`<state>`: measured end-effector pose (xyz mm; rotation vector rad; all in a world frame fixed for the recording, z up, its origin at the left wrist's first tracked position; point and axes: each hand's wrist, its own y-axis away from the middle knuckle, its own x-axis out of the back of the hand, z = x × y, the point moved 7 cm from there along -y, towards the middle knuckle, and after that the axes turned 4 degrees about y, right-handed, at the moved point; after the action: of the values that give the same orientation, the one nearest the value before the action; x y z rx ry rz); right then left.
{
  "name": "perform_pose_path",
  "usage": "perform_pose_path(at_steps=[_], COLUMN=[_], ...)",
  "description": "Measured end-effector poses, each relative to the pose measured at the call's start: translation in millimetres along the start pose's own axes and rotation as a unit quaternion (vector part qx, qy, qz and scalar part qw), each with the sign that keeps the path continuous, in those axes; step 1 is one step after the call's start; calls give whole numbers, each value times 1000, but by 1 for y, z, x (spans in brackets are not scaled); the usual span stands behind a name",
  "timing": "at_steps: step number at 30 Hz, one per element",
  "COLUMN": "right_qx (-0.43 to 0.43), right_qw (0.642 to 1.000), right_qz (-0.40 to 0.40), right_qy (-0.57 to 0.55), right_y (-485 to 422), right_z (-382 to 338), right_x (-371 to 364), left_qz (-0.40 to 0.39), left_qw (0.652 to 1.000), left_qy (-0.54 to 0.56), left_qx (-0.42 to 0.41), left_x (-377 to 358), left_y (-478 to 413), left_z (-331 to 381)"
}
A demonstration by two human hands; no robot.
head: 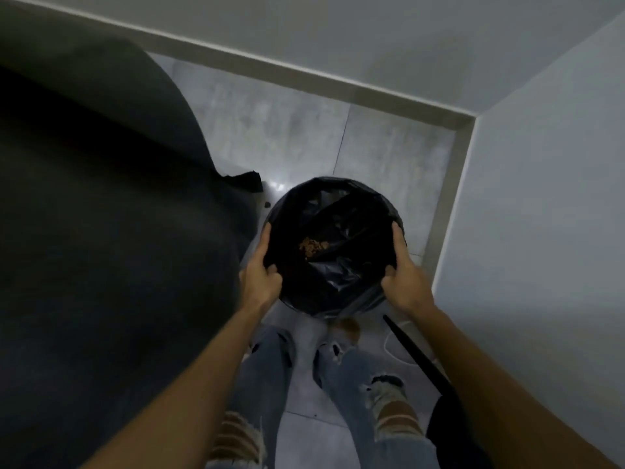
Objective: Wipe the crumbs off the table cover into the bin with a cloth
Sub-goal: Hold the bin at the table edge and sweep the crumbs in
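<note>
A round bin [333, 194] lined with a black plastic bag sits in front of me over the tiled floor. Brown crumbs [313, 247] lie inside it on the liner. My left hand [262, 269] grips the bin's left rim, thumb inside the liner. My right hand [402, 275] grips the right rim the same way. The dark grey table cover [101, 198] fills the left side, its edge hanging beside the bin. No cloth is visible.
White walls [541, 198] meet in a corner behind and to the right of the bin, with a pale skirting along the grey floor tiles [287, 130]. My legs in ripped jeans [355, 384] stand below the bin. A thin black rod [419, 357] slants at the lower right.
</note>
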<state>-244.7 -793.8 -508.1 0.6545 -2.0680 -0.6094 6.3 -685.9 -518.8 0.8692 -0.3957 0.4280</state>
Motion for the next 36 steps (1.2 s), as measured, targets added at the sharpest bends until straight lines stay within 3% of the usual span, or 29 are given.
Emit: perform_pose_path(at_steps=[11, 15, 18, 23, 36], right_qx=[50, 73, 81, 14, 136], right_qw=[995, 994, 993, 993, 989], right_qz=[88, 77, 71, 106, 50], right_qy=[17, 36, 40, 50, 25], right_y=[-113, -122, -112, -60, 171], right_z=[19, 23, 19, -12, -243], right_x=[-79, -94, -89, -47, 62], left_qz=[78, 54, -7, -62, -33], left_qw=[996, 998, 998, 996, 995], left_qy=[-17, -24, -44, -64, -6], left_qx=[-37, -8, 32, 22, -91], left_x=[-30, -29, -28, 4, 146], left_y=[-106, -119, -118, -63, 180], left_z=[-59, -69, -60, -13, 159])
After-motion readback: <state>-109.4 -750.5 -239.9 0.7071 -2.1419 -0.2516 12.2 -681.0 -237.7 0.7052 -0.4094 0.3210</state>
